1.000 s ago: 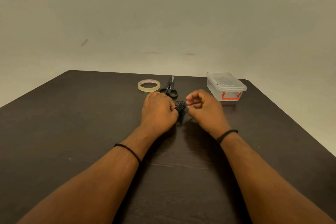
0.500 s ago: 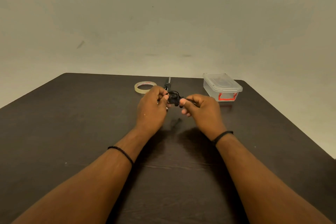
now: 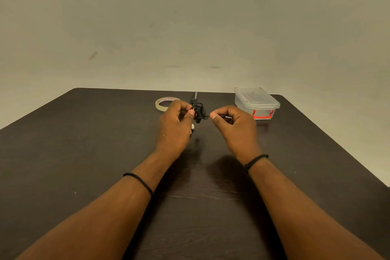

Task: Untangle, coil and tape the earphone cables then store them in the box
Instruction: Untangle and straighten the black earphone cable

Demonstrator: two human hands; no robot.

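A tangled bundle of black earphone cable (image 3: 199, 112) hangs in the air between my hands, above the dark table (image 3: 84, 143). My left hand (image 3: 175, 126) pinches the bundle's left side. My right hand (image 3: 234, 126) pinches the cable's plug end (image 3: 224, 116), drawn out to the right of the bundle. A roll of clear tape (image 3: 163, 104) lies flat behind my left hand. The clear plastic box (image 3: 256, 102), lid on and with a red clasp, stands at the back right.
Black scissors (image 3: 194, 98) lie at the table's far edge between tape and box, partly hidden by the cable bundle. A plain wall rises behind the table. The table's right edge runs diagonally at the right.
Both hands lifted the bundle off the table. My right hand has moved right, drawing the plug end out of the tangle.
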